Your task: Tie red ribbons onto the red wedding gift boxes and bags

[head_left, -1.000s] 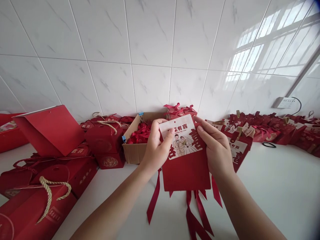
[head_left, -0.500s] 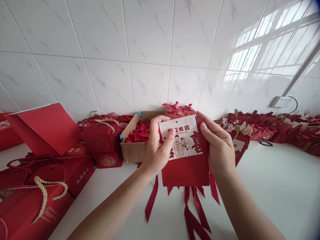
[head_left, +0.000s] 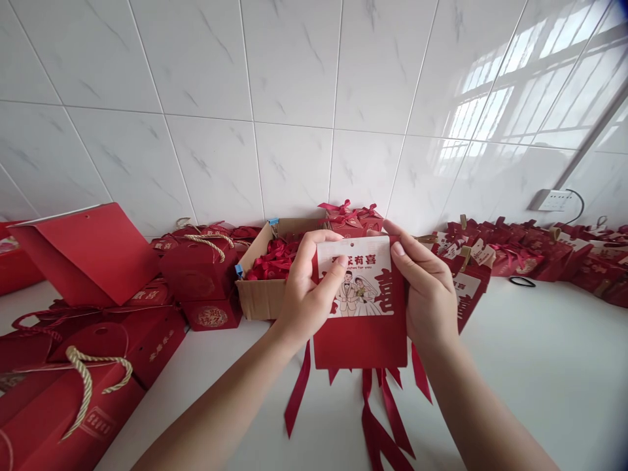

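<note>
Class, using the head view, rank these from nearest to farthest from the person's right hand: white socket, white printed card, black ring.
1. White printed card: just left of the right hand, by its thumb.
2. Black ring: right of that hand, on the table.
3. White socket: farther right, back at the wall.

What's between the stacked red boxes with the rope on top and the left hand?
Across the head view, an open cardboard box of red ribbons sits between the stacked red boxes and the left hand.
</note>
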Action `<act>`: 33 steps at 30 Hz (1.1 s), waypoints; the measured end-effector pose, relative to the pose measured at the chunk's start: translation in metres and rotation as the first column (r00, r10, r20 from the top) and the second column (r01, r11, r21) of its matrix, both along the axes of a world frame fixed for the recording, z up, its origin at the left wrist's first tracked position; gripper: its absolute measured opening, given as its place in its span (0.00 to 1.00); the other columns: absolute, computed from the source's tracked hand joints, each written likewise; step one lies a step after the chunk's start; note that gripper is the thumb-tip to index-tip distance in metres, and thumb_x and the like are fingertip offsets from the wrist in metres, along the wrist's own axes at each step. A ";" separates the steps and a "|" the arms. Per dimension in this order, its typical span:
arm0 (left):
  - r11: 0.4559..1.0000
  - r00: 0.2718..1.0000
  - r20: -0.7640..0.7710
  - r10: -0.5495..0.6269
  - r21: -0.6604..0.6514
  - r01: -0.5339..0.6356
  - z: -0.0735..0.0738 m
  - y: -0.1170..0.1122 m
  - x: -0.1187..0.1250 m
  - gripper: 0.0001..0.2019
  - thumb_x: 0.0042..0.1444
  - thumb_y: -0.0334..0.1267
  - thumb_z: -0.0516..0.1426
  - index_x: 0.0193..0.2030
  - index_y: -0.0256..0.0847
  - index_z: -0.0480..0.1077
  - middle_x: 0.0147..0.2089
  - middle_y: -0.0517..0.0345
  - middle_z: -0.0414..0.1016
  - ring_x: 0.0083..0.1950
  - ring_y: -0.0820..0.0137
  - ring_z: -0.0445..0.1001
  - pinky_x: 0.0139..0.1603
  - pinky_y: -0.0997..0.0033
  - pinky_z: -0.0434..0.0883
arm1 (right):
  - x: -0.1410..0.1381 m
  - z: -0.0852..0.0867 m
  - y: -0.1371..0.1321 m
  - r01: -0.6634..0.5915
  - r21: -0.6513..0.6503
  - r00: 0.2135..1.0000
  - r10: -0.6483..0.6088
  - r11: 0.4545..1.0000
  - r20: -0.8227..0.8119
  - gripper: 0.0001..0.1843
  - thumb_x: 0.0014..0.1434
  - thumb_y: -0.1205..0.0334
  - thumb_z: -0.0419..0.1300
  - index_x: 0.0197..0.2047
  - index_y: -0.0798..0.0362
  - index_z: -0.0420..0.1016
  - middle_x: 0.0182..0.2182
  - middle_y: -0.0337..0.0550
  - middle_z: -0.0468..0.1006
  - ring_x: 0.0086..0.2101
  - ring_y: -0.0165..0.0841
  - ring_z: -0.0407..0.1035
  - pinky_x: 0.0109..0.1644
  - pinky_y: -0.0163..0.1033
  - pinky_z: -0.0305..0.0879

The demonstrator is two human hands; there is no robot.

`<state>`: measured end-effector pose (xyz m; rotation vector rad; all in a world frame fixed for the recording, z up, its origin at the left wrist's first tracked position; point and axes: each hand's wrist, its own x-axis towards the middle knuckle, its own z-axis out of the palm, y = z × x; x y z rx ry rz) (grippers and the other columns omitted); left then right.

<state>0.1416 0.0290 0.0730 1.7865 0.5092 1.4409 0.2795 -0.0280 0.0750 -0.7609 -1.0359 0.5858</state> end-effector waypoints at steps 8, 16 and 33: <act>0.998 0.999 -0.022 0.049 0.029 -0.049 0.002 -0.001 -0.001 0.08 0.59 0.41 0.57 0.44 0.47 0.64 0.45 0.58 0.70 0.38 0.69 0.70 0.34 0.71 0.66 | -0.001 -0.001 0.001 0.075 -0.012 0.996 -0.074 0.997 0.039 0.15 0.61 0.56 0.59 0.51 0.41 0.77 0.49 0.38 0.78 0.53 0.41 0.69 0.54 0.48 0.69; 1.000 0.999 -0.046 0.003 -0.013 -0.003 0.001 -0.001 -0.002 0.08 0.59 0.40 0.58 0.44 0.47 0.65 0.42 0.58 0.71 0.34 0.70 0.70 0.31 0.72 0.67 | -0.009 -0.001 0.001 0.094 -0.128 0.984 -0.072 0.987 0.163 0.13 0.60 0.48 0.60 0.44 0.44 0.67 0.30 0.37 0.73 0.27 0.31 0.67 0.27 0.35 0.63; 1.000 0.999 -0.031 -0.009 0.022 0.009 0.001 0.000 -0.001 0.08 0.59 0.39 0.57 0.45 0.46 0.65 0.47 0.58 0.70 0.37 0.72 0.71 0.34 0.74 0.69 | -0.006 -0.005 0.004 0.066 -0.088 0.983 -0.050 0.994 0.175 0.09 0.62 0.53 0.60 0.42 0.45 0.65 0.30 0.36 0.69 0.28 0.30 0.64 0.29 0.34 0.64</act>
